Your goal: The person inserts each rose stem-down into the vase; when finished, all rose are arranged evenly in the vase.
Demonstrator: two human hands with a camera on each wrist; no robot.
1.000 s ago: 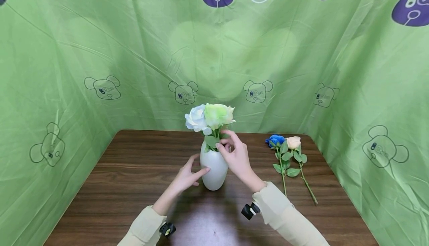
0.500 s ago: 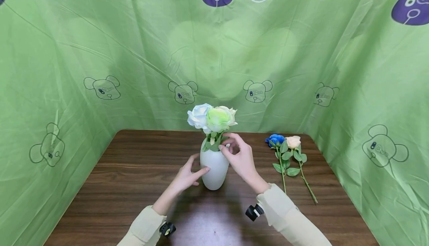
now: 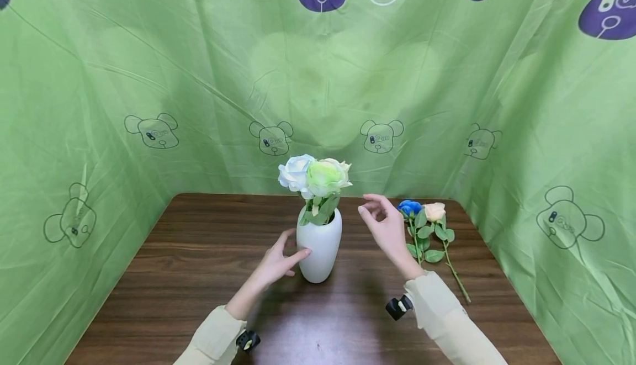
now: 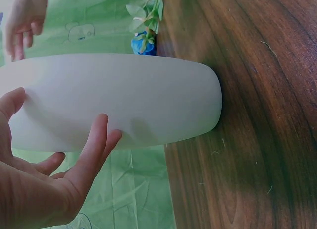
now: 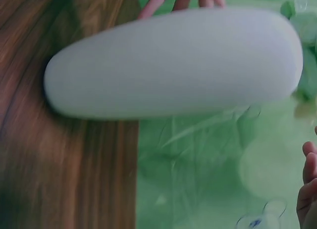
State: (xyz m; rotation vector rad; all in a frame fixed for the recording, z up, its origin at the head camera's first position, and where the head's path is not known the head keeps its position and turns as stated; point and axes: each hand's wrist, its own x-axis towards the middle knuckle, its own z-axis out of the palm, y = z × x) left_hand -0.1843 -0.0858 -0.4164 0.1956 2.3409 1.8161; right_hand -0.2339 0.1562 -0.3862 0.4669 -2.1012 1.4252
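Note:
A white vase point(image 3: 319, 249) stands upright on the table, holding artificial roses: a pale blue one point(image 3: 295, 173) on the left and a green-and-cream one point(image 3: 325, 177) on the right. Green leaves point(image 3: 313, 217) fill part of its mouth. My left hand point(image 3: 275, 260) rests against the vase's left side, fingers spread and fairly straight, some hidden behind it in the left wrist view. To the right of the vase my right hand point(image 3: 387, 226) is in the air with loosely bent fingers and nothing between them. Its fingertips show at the edge of the right wrist view.
Right of my right hand, a blue rose point(image 3: 409, 208) and a peach rose point(image 3: 434, 211) with leafy stems lie on the brown wooden table point(image 3: 199, 260). A green patterned cloth point(image 3: 213, 78) encloses the table at the back and both sides.
My right hand has left the leaves at the vase's mouth and moved right, towards the lying roses. The flower heads in the vase have shifted slightly right. My left hand has stayed put.

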